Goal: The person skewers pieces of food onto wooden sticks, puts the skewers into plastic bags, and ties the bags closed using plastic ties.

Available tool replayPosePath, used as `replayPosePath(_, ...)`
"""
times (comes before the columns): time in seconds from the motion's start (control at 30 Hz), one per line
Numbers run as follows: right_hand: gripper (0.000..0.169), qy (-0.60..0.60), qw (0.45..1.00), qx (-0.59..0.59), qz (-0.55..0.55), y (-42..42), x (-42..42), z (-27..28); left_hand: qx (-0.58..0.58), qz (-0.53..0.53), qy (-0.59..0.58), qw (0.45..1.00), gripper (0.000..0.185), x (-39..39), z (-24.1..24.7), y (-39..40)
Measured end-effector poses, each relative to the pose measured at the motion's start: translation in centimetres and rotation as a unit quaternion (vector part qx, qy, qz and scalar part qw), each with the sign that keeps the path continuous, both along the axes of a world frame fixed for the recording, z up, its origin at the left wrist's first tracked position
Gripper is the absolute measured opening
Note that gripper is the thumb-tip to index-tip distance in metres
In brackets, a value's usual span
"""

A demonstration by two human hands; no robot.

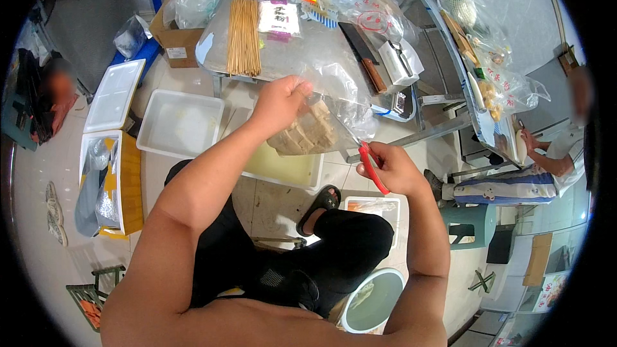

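My left hand [284, 106] pinches the upper part of a clear plastic bag [332, 77] that holds tan, block-like pieces of food [308, 130]. Red-handled scissors [371, 168] are in my right hand [393, 168], their blades at the bag's plastic on the right side. The bag hangs in front of the metal table's near edge, above a white tray of yellowish liquid [284, 168]. On the table [289, 60] lie a bundle of wooden skewers [243, 36], a white packet of powder [279, 18] and a cleaver with a wooden handle [364, 55].
Left of the liquid tray is another white tray [181, 123], beside a foam box [111, 183]. A pale bucket [373, 301] stands by my leg. At right, a person [554, 164] sits by a second table [462, 58] with bagged food. A tissue pack [397, 65] lies near the cleaver.
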State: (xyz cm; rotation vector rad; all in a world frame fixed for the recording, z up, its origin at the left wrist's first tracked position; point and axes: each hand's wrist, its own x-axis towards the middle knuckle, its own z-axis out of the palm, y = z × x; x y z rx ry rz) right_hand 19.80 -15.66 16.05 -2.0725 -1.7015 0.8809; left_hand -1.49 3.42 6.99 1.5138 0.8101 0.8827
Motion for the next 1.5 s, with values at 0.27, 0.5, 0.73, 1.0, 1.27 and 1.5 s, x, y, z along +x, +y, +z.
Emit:
replayPosePath(0.27,0.045,0.009,1.000,-0.009,-0.023,0.9,0.1,-0.4,0.002,-0.009,-0.012,1.000,0.030,0.0,-0.8,0.5)
replayPosePath(0.5,0.050,-0.095,0.995,0.007,0.019,2.1,-0.8,0.8,0.009,-0.013,-0.014,1.000,0.027,0.1,0.0,-0.2)
replayPosePath(0.73,0.050,0.004,1.000,-0.014,-0.001,2.5,0.1,-0.3,0.032,-0.015,-0.009,0.999,0.026,0.0,-0.3,0.1)
replayPosePath(1.0,0.052,-0.023,1.000,-0.008,0.019,4.1,-0.4,-0.2,0.031,-0.040,0.006,0.999,0.028,0.2,-0.5,-0.4)
replayPosePath(1.27,0.047,0.033,0.999,-0.005,0.009,4.4,0.0,-0.7,0.038,-0.063,-0.004,0.997,0.030,0.0,-0.1,-0.1)
replayPosePath(1.5,0.046,0.028,1.000,-0.004,0.011,4.8,0.2,0.1,0.027,-0.065,-0.004,0.997,0.029,-0.1,0.9,0.2)
